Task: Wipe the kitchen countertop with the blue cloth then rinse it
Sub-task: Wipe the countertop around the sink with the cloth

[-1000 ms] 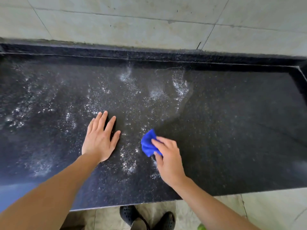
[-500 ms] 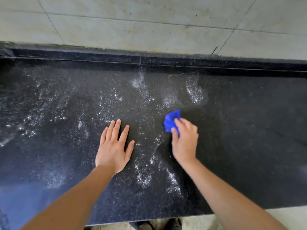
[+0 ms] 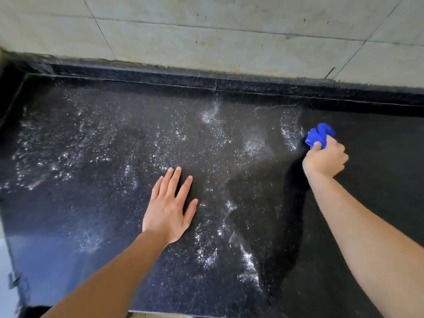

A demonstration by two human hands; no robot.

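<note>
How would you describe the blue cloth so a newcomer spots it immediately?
Find the black speckled countertop below the pale tiled wall, then look toward its far right. The right hand grips the bunched blue cloth there, at the edge of the white splashes. It is the only bright blue thing.

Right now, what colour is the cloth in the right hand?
Bright blue cloth, bunched in the right hand; head view.

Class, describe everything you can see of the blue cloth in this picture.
The blue cloth is a small, bright blue rag, soft and fabric-like, crumpled into a lumpy wad rather than spread flat. The right hand grips its near side with curled fingers, hiding part of it. It sits on the dark speckled countertop toward the back right, just beside a whitish wet patch, short of the raised back edge.
</note>
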